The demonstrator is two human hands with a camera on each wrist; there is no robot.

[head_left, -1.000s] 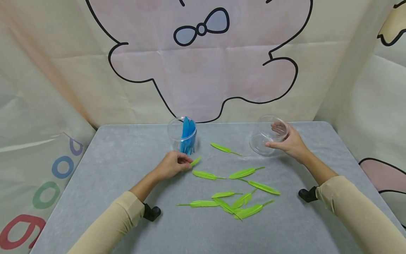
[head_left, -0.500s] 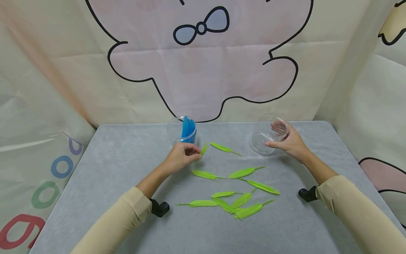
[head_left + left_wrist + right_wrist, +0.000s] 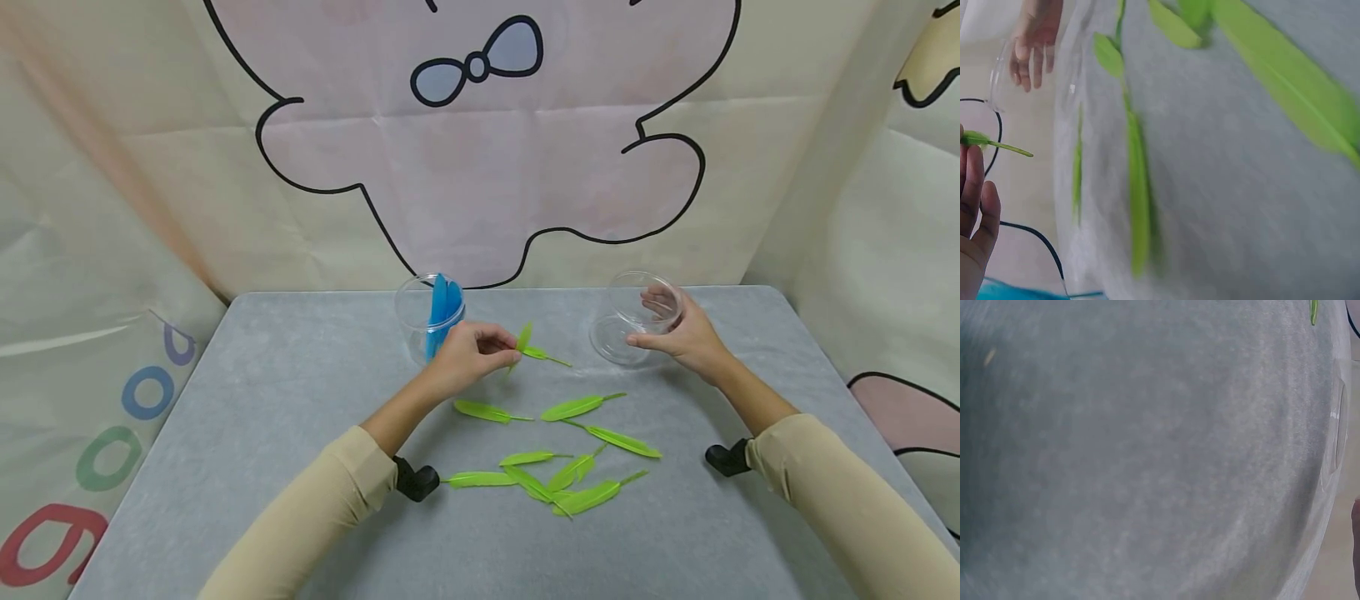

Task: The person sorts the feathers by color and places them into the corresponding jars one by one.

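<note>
Between the thumb and fingertips of my left hand [image 3: 471,357] a green feather [image 3: 525,336] is pinched, its vane pointing up. In the head view it overlaps another green feather [image 3: 536,353] lying on the table. The left wrist view has the held feather [image 3: 975,139] at its left edge, its bare quill sticking out past the fingers. At the back right my right hand [image 3: 693,337] grips a clear plastic cup [image 3: 617,332], thumb in front and fingers behind. No feather shows inside that cup, which stands upright on the table. The right wrist view catches only part of the cup.
Just behind my left hand stands a second clear cup [image 3: 409,321] holding several blue feathers [image 3: 444,310]. Several more green feathers [image 3: 572,408] lie across the middle and front of the grey table [image 3: 315,350]. A printed cloth backdrop [image 3: 465,183] rises behind the table's far edge.
My left hand has lifted the green feather and carried it right, from in front of the cup with blue feathers towards the clear cup. The right hand has stayed in place.
</note>
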